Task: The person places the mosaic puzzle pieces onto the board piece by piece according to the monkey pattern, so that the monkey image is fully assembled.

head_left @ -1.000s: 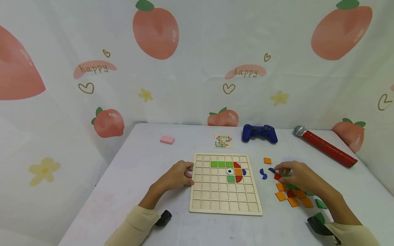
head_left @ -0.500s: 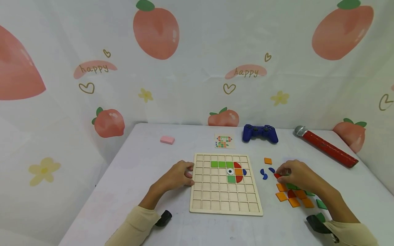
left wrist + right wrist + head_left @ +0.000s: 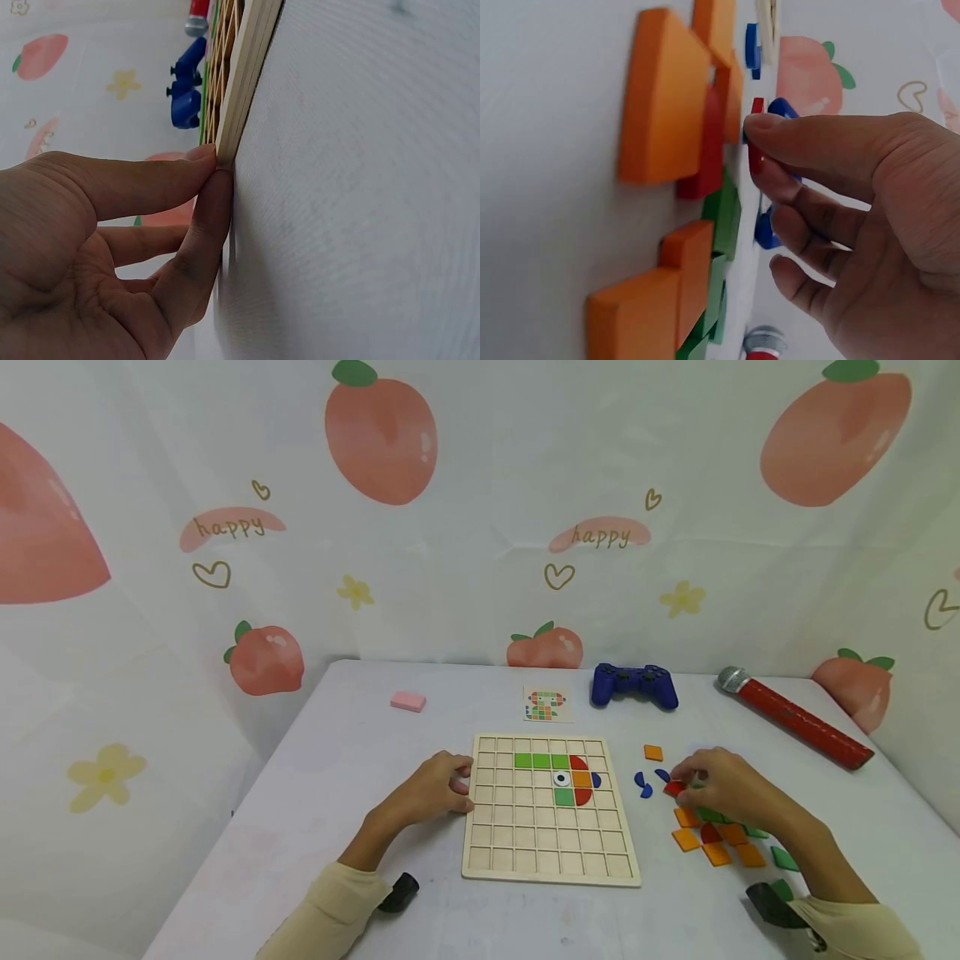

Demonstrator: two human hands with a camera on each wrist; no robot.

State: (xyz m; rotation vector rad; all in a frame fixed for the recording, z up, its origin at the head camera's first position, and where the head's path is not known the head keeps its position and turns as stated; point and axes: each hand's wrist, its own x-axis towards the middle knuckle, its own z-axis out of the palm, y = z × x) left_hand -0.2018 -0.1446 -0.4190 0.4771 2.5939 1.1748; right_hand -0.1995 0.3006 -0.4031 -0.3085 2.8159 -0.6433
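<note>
A pale wooden grid board (image 3: 525, 838) lies flat on the table, with green, red, orange and blue tiles and an eye tile (image 3: 561, 778) in its upper right cells. My left hand (image 3: 431, 789) holds the board's left edge; the left wrist view shows the thumb and a finger pinching the board (image 3: 247, 75) at its rim. Over the loose tiles on the right, my right hand (image 3: 727, 785) pinches a small red tile (image 3: 674, 788) between thumb and index finger. In the right wrist view the red tile (image 3: 757, 154) stands edge-on, so its full shape is hidden.
Loose orange tiles (image 3: 716, 854) and green tiles (image 3: 784, 859) lie below the right hand. Small blue tiles (image 3: 639, 779) sit beside the board. Behind are a pattern card (image 3: 547, 704), a blue game controller (image 3: 633, 686), a red microphone (image 3: 795, 718) and a pink block (image 3: 408, 701).
The red tile has turned between my right fingers and shows more of its face. My right hand has shifted only slightly; the left hand and the board have stayed in place.
</note>
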